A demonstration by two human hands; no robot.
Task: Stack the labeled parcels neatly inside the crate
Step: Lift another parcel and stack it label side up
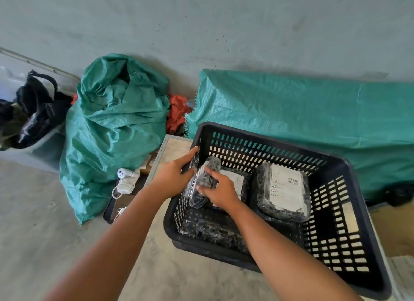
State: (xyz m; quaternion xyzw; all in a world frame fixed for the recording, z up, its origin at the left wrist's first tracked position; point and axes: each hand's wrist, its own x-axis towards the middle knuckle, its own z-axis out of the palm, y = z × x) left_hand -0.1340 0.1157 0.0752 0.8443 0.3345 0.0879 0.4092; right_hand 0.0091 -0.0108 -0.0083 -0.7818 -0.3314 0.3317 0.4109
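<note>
A black slotted plastic crate (349, 166) stands on the floor at the right. Inside it, a parcel in dark bubble wrap with a white label (284, 188) lies face up on the right side. Another labeled parcel (235, 179) lies flat in the middle, partly under my right hand. A dark wrapped parcel (219, 233) lies at the crate's near side. A parcel on its edge (207, 177) stands against the crate's left wall. My right hand (220, 192) grips it from the right. My left hand (173, 177) reaches over the left rim and touches the same parcel.
A full green woven sack (116, 126) sits left of the crate, with a white corded device (126, 179) at its foot. A green tarp-covered heap (302, 121) lies behind the crate. Black bags (35, 112) fill a bin far left. Orange cloth (178, 117) shows between the sacks.
</note>
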